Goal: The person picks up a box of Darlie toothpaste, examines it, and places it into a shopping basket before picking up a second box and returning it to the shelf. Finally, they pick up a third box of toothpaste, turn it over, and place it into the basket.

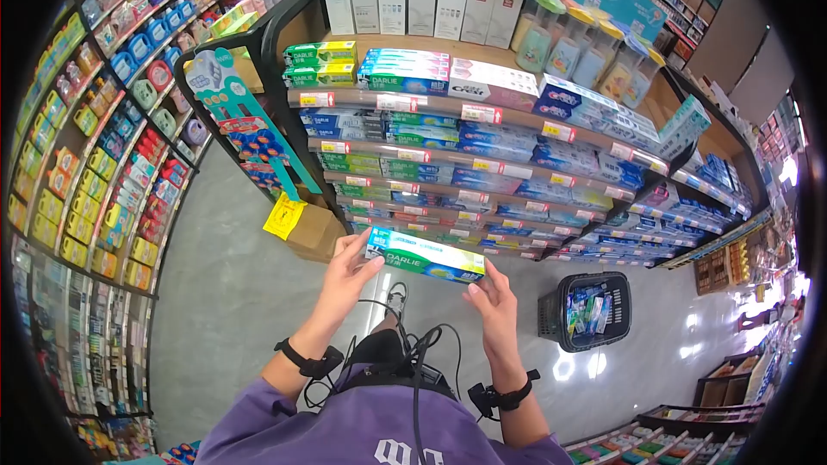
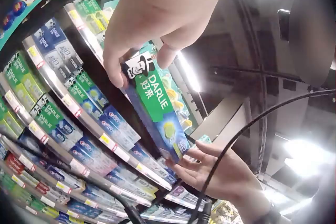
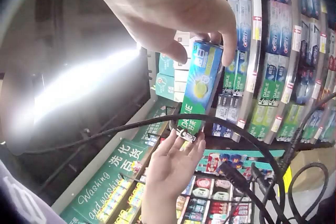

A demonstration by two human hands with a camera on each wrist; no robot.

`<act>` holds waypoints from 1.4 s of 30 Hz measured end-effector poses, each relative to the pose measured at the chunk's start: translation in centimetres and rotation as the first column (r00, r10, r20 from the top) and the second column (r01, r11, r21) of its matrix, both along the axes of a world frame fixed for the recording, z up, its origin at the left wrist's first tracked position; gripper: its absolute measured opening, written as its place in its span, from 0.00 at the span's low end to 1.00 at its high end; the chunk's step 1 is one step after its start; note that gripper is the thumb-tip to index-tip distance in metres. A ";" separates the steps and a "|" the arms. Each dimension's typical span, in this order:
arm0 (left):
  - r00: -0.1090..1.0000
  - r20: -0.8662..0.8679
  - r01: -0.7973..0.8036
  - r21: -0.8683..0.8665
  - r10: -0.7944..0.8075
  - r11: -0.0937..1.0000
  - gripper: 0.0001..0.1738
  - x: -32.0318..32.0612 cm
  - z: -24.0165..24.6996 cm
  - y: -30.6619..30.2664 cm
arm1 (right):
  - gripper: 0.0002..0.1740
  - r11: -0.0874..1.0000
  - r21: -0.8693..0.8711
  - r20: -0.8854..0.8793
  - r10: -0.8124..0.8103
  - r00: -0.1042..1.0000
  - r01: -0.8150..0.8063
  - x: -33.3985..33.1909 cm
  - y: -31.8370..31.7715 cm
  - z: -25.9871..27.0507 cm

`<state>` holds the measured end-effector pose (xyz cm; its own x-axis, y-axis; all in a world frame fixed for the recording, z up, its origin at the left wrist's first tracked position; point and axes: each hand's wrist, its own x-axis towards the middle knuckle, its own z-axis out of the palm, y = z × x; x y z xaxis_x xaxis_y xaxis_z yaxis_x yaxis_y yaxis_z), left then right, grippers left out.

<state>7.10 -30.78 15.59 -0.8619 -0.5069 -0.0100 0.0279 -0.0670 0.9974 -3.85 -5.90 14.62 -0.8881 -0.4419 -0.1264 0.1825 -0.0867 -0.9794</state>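
Both hands hold a long Darlie toothpaste box (image 1: 426,256) level in front of the body, its green, white and blue printed side facing up. My left hand (image 1: 348,269) grips the box's left end, thumb at the near side and fingers at the far side. At the opposite end, my right hand (image 1: 494,300) has its thumb and fingers around the corner. The left wrist view shows the hatted-figure logo on the toothpaste box (image 2: 157,103) close to the left hand (image 2: 157,19). In the right wrist view, the right hand (image 3: 173,19) spans the blue end.
Ahead stands a shelf unit (image 1: 482,112) stacked with toothpaste boxes. A dark shopping basket (image 1: 551,319) with several boxes sits on the floor at right. A cardboard box (image 1: 314,237) stands by the shelf's left corner. Black cables (image 1: 418,353) hang before the body.
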 end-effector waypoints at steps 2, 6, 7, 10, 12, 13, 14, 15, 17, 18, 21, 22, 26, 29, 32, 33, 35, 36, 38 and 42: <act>1.000 -0.025 0.013 -0.011 -0.014 1.000 0.35 -2.2 -1.4 -2.1 | 0.35 1.000 0.015 -0.027 -0.005 1.000 0.006 -2.6 -1.9 -1.0; 0.999 -0.005 0.031 -0.002 -0.031 1.000 0.38 -6.5 -1.6 -5.9 | 0.36 1.000 0.016 -0.035 0.004 0.999 -0.003 -7.8 -6.3 -1.8; 0.999 0.004 0.048 -0.038 -0.048 0.998 0.39 -7.7 -1.7 -7.1 | 0.37 1.000 0.021 -0.052 0.017 0.998 -0.016 -9.1 -7.5 -2.2; 0.993 0.070 0.100 -0.111 -0.092 0.989 0.41 -10.7 -2.5 -10.8 | 0.37 0.993 0.114 -0.075 0.016 0.997 -0.008 -12.7 -10.9 -1.7; 0.981 0.149 0.145 -0.119 -0.127 0.982 0.42 -12.8 -2.9 -12.7 | 0.37 0.985 0.170 -0.084 0.001 0.996 0.013 -15.1 -12.9 -1.8; 0.976 0.163 0.161 -0.115 -0.142 0.980 0.42 -13.8 -3.2 -13.5 | 0.37 0.984 0.178 -0.075 -0.014 0.997 0.027 -16.1 -13.7 -1.8; 0.972 0.175 0.179 -0.113 -0.157 0.977 0.42 -15.0 -3.4 -14.3 | 0.37 0.982 0.184 -0.068 -0.030 0.997 0.042 -17.2 -14.4 -1.7; 0.967 0.189 0.193 -0.115 -0.170 0.974 0.42 -16.0 -3.6 -15.1 | 0.36 0.981 0.187 -0.060 -0.044 0.997 0.055 -18.2 -15.2 -1.8; 0.967 0.204 0.184 -0.150 -0.152 0.971 0.41 -17.9 -4.2 -16.3 | 0.36 0.980 0.187 -0.070 -0.056 0.996 0.068 -20.1 -16.0 -2.8; 0.967 0.207 0.183 -0.165 -0.147 0.969 0.41 -18.9 -4.2 -16.7 | 0.35 0.982 0.176 -0.051 -0.061 0.997 0.069 -20.7 -16.6 -2.8; 0.973 0.205 0.137 -0.152 -0.104 0.979 0.40 -20.9 -3.2 -17.2 | 0.35 0.979 0.188 -0.036 -0.077 0.996 0.082 -21.9 -17.6 -3.0; 0.974 0.203 0.139 -0.159 -0.105 0.977 0.41 -21.5 -3.5 -17.6 | 0.35 0.977 0.193 -0.041 -0.083 0.996 0.089 -22.4 -18.0 -3.3; 0.968 0.226 0.152 -0.163 -0.113 0.975 0.41 -23.0 -4.3 -18.7 | 0.37 0.976 0.186 -0.079 -0.100 0.992 0.113 -23.9 -18.8 -4.8; 0.960 0.252 0.167 -0.165 -0.122 0.972 0.41 -23.4 -4.5 -19.1 | 0.37 0.974 0.180 -0.087 -0.121 0.989 0.135 -24.7 -19.5 -5.4; 0.955 0.262 0.197 -0.214 -0.138 0.957 0.41 -23.7 -4.7 -19.3 | 0.36 0.968 0.186 -0.101 -0.149 0.984 0.166 -24.9 -20.3 -5.5; 0.954 0.264 0.208 -0.234 -0.144 0.950 0.40 -23.7 -4.8 -19.3 | 0.36 0.966 0.189 -0.105 -0.156 0.982 0.174 -24.9 -20.7 -5.4; 0.948 0.274 0.217 -0.183 -0.162 0.959 0.40 -23.9 -4.3 -19.3 | 0.35 0.967 0.189 -0.111 -0.151 0.982 0.170 -25.1 -21.0 -5.4; 0.945 0.279 0.221 -0.159 -0.171 0.962 0.39 -23.9 -4.2 -19.3 | 0.35 0.970 0.185 -0.112 -0.141 0.984 0.160 -25.3 -21.1 -5.6; 0.947 0.243 0.244 -0.108 -0.212 0.964 0.40 -24.0 -4.2 -19.4 | 0.34 0.976 0.153 -0.112 -0.142 0.984 0.158 -25.4 -21.4 -6.4; 0.932 0.229 0.303 -0.065 -0.281 0.951 0.40 -24.1 -4.2 -19.4 | 0.33 0.977 0.080 -0.066 -0.191 0.979 0.196 -24.9 -22.2 -7.1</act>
